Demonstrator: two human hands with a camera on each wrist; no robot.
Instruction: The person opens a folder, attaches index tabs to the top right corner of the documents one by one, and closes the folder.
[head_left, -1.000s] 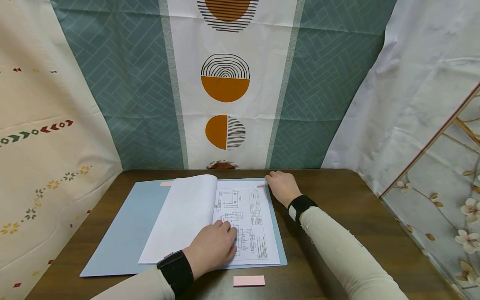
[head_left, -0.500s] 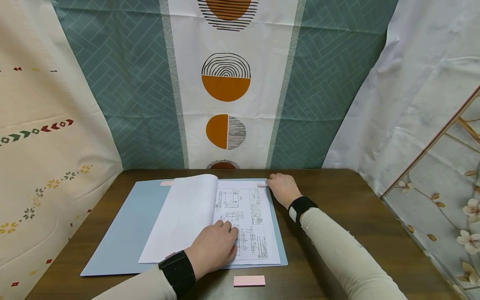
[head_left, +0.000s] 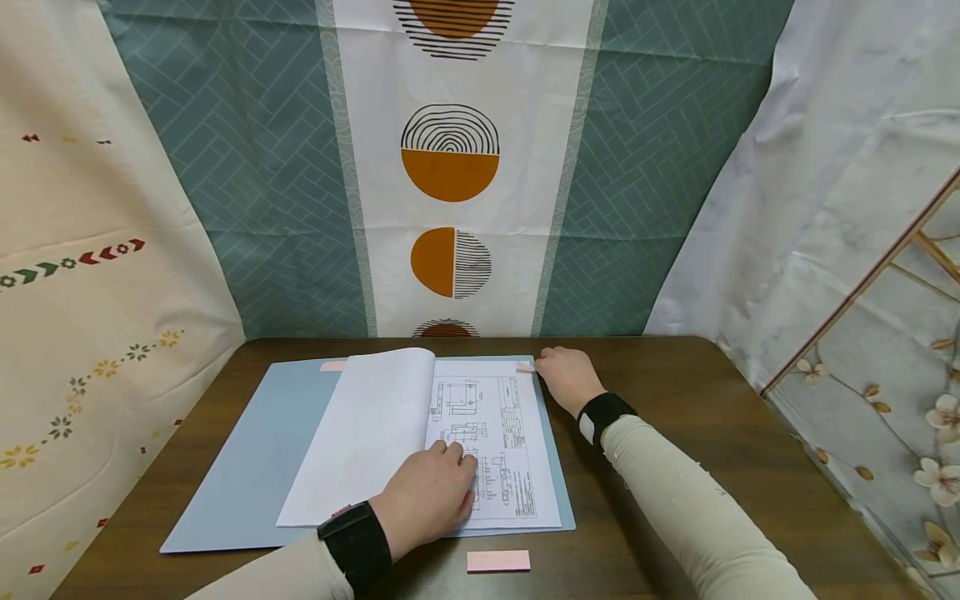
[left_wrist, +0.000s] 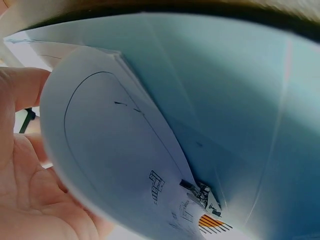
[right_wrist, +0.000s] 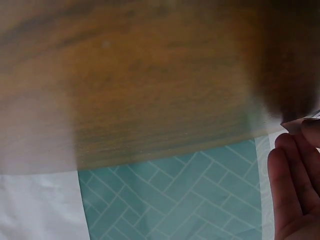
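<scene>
A blue folder [head_left: 232, 467] lies spread on the table, with white pages inside. One page [head_left: 367, 425] curls over to the left; the right-hand page [head_left: 540, 467] carries printed technical drawings. My left hand [head_left: 429, 497] rests on the lower part of the drawing page; in the left wrist view its fingers [left_wrist: 30, 85] are beside the curved page [left_wrist: 110, 135]. At the page's top right corner, my right hand [head_left: 566, 377] pinches a small pink sticky note [head_left: 524, 367]. Its pale tip [right_wrist: 292, 125] shows between thumb and fingers in the right wrist view.
Near the table's front edge lies a pad of pink sticky notes [head_left: 498, 562]. Another pink strip [head_left: 333, 367] is on the folder's top left. Brown table surface [head_left: 675, 417] extends to the right. Patterned cloth [head_left: 450, 275] hangs behind the table.
My right hand has shifted very slightly right and down, and the sticky note at the page corner shows a little more. My left hand stays in place.
</scene>
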